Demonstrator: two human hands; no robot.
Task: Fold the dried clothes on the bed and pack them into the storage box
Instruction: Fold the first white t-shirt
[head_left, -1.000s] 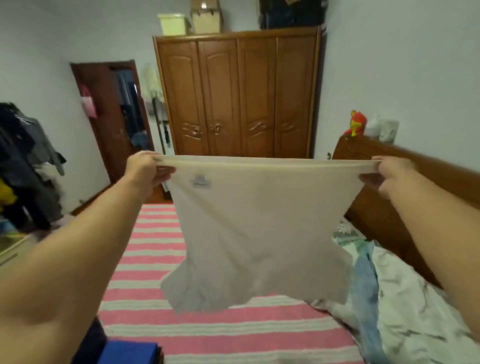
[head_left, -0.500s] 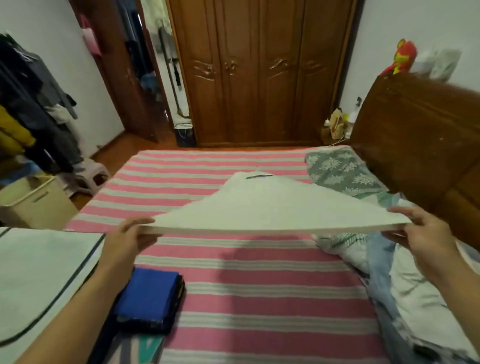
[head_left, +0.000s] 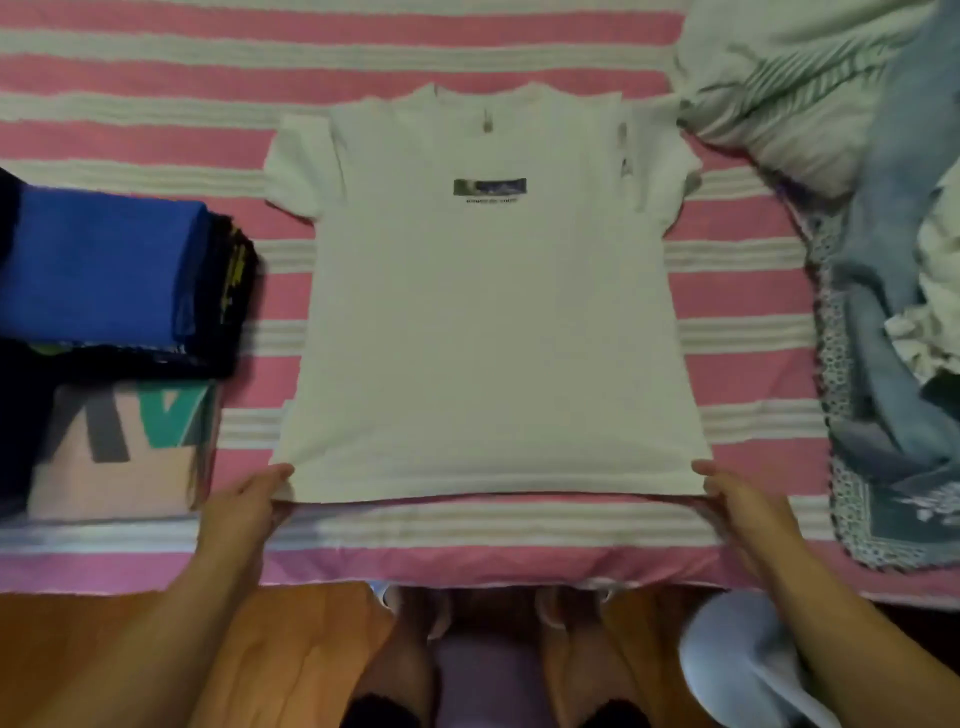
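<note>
Lying flat and face up on the pink-and-white striped bed (head_left: 156, 109), the white T-shirt (head_left: 488, 322) has its collar at the far side and its hem at the near edge, a small dark rectangular print across the chest. The left hand (head_left: 249, 506) pinches the near-left corner of the hem, thumb on top and fingers curled under the cloth; the right hand (head_left: 737, 499) pinches the near-right corner the same way, so the hem is stretched straight between them. Both short sleeves are spread out to the sides, the right one slightly rumpled.

Left of the shirt, just apart from it, sits a stack of folded clothes (head_left: 119, 332): a blue piece on top, a black one with yellow marks beneath, and a pink item with grey and green shapes nearest. To the right lies an unfolded heap (head_left: 883, 260) of pale blue, white and patterned fabric. A light round object (head_left: 737, 670) shows on the floor at the near right, blurred.
</note>
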